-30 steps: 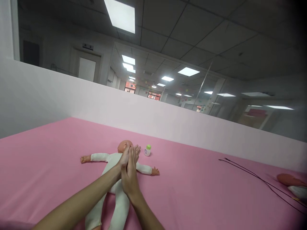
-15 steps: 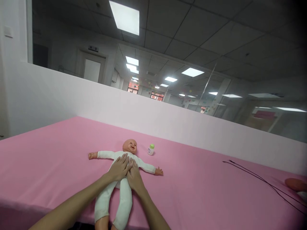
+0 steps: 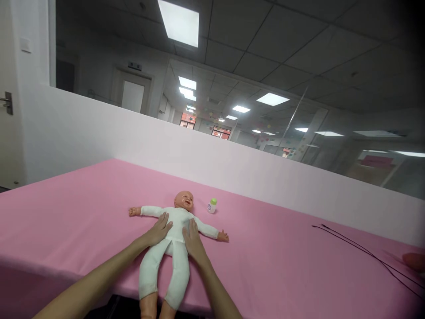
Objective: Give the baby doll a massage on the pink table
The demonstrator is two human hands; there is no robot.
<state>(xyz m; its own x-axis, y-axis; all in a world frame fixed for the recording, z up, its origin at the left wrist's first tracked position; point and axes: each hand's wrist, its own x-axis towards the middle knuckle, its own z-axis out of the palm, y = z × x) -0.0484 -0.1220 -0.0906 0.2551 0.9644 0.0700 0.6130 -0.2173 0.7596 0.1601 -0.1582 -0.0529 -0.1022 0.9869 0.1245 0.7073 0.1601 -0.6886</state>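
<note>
A baby doll [image 3: 175, 221] in a white suit lies on its back on the pink surface [image 3: 83, 208], arms spread, head away from me, legs over the near edge. My left hand [image 3: 156, 231] rests flat on the doll's left side at the waist, fingers stretched toward its chest. My right hand [image 3: 193, 239] lies flat on the doll's other side, fingers pointing toward the shoulder. Both hands are open and hold nothing. A small white bottle with a green cap [image 3: 211, 206] stands just right of the doll's head.
A low white wall [image 3: 232, 164] runs along the far edge of the pink surface, with glass above it. A thin black cable [image 3: 358, 250] lies at the right. A reddish object [image 3: 415, 261] shows at the far right edge. A door stands at the left.
My hands were pressed together over the doll's face, then came down onto its chest and slid apart to its two sides. The view shifted, showing more of the doll's legs.
</note>
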